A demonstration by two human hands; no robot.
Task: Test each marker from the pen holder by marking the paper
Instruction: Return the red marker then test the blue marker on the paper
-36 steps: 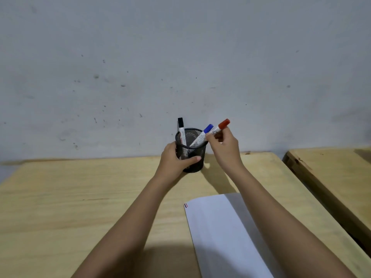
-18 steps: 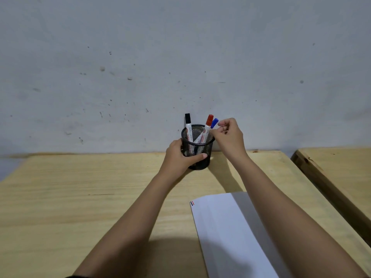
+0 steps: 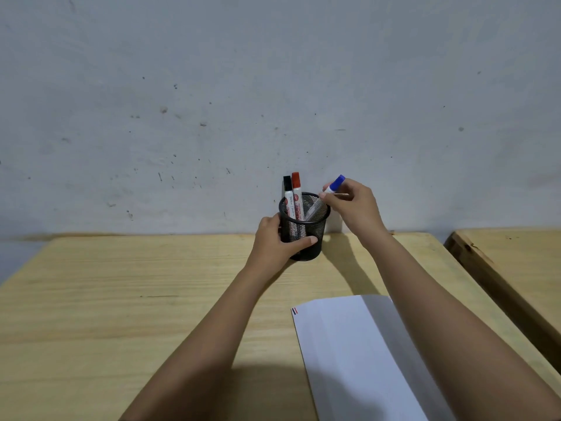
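Paper (image 3: pixel 358 354) lies nearest, a white sheet under the right forearm, well short of both hands; it carries a tiny red-and-blue mark at its far left corner, and a grey shadow band runs along its right side. It rests flat on a pale wooden table (image 3: pixel 121 299) with visible grain.

Beyond the sheet, the left hand (image 3: pixel 277 243) wraps the near-left side of the pen holder (image 3: pixel 312 235), thumb lying across its front wall and fingers curled round the far side (only partly seen). The holder is a small black wire-mesh cup, round, standing upright on the table near the back edge.

Just right of it and a little higher, the right hand (image 3: pixel 353 206) pinches the blue marker (image 3: pixel 334 188) between thumb and fingertips just below its cap. This marker has a white barrel and a bright blue cap; it leans to the right, lower end inside the cup against the right rim, somewhat blurred.

On the left side of the cup, away from the right hand, stand the black marker (image 3: pixel 288 196) and the red marker (image 3: pixel 297 192), side by side and nearly upright, white barrels with printed labels, caps above the rim.

Behind everything rises a grey wall (image 3: pixel 273 86), speckled with dark spots.
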